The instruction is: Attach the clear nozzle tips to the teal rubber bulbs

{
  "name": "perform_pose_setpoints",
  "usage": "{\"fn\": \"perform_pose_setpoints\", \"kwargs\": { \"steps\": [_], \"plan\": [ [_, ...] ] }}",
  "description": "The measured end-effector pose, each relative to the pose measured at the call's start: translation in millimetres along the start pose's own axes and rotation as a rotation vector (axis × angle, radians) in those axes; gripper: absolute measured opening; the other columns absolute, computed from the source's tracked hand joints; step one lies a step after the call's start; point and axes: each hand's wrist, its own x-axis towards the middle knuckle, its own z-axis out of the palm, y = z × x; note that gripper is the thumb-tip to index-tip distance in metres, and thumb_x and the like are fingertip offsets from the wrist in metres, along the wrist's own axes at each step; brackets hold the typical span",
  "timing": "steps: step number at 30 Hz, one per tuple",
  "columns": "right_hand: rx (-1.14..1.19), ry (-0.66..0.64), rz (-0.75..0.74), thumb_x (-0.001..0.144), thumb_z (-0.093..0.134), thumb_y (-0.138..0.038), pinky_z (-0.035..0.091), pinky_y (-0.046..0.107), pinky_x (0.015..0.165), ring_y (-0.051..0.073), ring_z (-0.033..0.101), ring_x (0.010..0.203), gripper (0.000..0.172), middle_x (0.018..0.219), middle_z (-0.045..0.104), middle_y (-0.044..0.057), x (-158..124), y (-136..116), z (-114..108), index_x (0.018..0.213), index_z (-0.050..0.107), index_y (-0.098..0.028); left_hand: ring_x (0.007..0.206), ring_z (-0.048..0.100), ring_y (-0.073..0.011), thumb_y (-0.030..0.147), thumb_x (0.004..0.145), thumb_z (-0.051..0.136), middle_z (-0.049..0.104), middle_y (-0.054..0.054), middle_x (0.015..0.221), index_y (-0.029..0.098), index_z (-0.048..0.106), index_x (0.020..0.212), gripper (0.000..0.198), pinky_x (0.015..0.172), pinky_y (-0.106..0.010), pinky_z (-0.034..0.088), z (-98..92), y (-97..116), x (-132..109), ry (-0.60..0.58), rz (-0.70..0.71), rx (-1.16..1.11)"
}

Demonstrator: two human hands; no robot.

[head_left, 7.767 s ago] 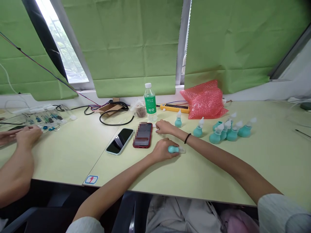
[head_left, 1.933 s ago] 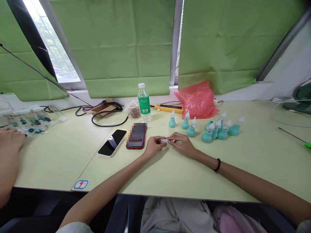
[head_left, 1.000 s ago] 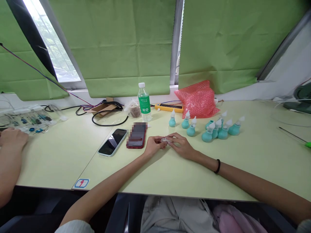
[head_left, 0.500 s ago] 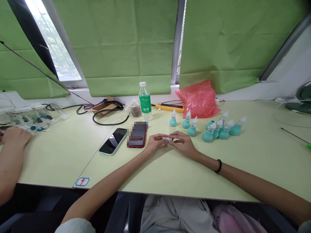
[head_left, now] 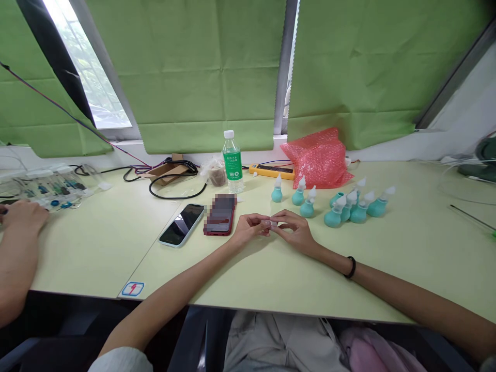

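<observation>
My left hand (head_left: 251, 229) and my right hand (head_left: 293, 230) meet above the table, fingertips almost touching. Between them they pinch a small whitish translucent plastic piece (head_left: 273, 223), mostly covered by the fingers. To the right and beyond my right hand stand several teal squeeze bulbs with clear pointed tips, such as this bulb (head_left: 307, 207) nearest the hand. Among the cluster on the right, one teal bulb (head_left: 336, 198) shows an open top without a tip. A tiny pale tip (head_left: 254, 174) lies by the yellow tool.
Two phones, one pale-edged (head_left: 181, 225) and one red-cased (head_left: 220, 214), lie left of my hands. Behind them stand a water bottle (head_left: 233, 165) and pink bubble wrap (head_left: 320, 160). A screwdriver (head_left: 470, 219) lies at right. Another person's hand (head_left: 25, 216) is at far left.
My thumbs and fingertips have shifted slightly around the small piece, so less of it shows. The view has moved a little; the bulbs stand as before.
</observation>
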Motion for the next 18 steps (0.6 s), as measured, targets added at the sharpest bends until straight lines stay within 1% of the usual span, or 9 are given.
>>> {"fn": "perform_pose_setpoints", "kwargs": {
  "steps": [5,8,12,15,18],
  "plan": [
    [-0.007,0.017,-0.001,0.068,0.056,-0.023,0.053,0.025,0.053,0.013,0.054,0.073,0.019,0.081,0.054,0.004,-0.9,-1.4,2.1,0.087,0.061,-0.021,0.059,0.056,-0.0136,0.032,0.061,0.062,0.061,-0.008,0.069,0.008,0.06,0.077,0.029,0.061,-0.032,0.047,1.5,1.5,0.3,0.02,-0.004,-0.01],
    [-0.004,0.027,-0.015,0.067,0.057,-0.023,0.054,0.025,0.053,0.013,0.054,0.073,0.019,0.08,0.054,0.004,-1.0,-2.6,2.3,0.086,0.061,-0.022,0.061,0.056,-0.0144,0.034,0.06,0.062,0.061,-0.007,0.071,0.008,0.06,0.078,0.031,0.063,-0.032,0.047,2.1,2.2,0.0,0.028,0.004,-0.008],
    [-0.001,0.02,-0.019,0.067,0.057,-0.023,0.054,0.025,0.052,0.012,0.053,0.071,0.02,0.078,0.053,0.003,-1.2,-3.2,2.0,0.086,0.06,-0.022,0.058,0.056,-0.0131,0.034,0.06,0.062,0.061,-0.008,0.071,0.008,0.06,0.078,0.032,0.063,-0.031,0.046,2.1,2.6,-0.9,0.014,0.019,0.032],
    [0.0,0.02,-0.004,0.067,0.057,-0.023,0.054,0.025,0.052,0.013,0.053,0.071,0.019,0.078,0.053,0.003,-1.4,-3.5,2.1,0.086,0.06,-0.022,0.059,0.055,-0.0133,0.036,0.062,0.061,0.061,-0.009,0.071,0.008,0.06,0.078,0.032,0.061,-0.03,0.047,2.2,2.3,-0.6,0.012,0.027,0.038],
    [-0.006,0.019,0.02,0.068,0.056,-0.024,0.054,0.026,0.054,0.013,0.053,0.071,0.02,0.079,0.052,0.004,-1.5,-4.2,2.3,0.087,0.06,-0.021,0.06,0.055,-0.0139,0.038,0.064,0.058,0.06,-0.01,0.072,0.007,0.06,0.076,0.034,0.06,-0.03,0.047,2.3,2.2,0.2,0.012,0.007,-0.004]
  ]
}}
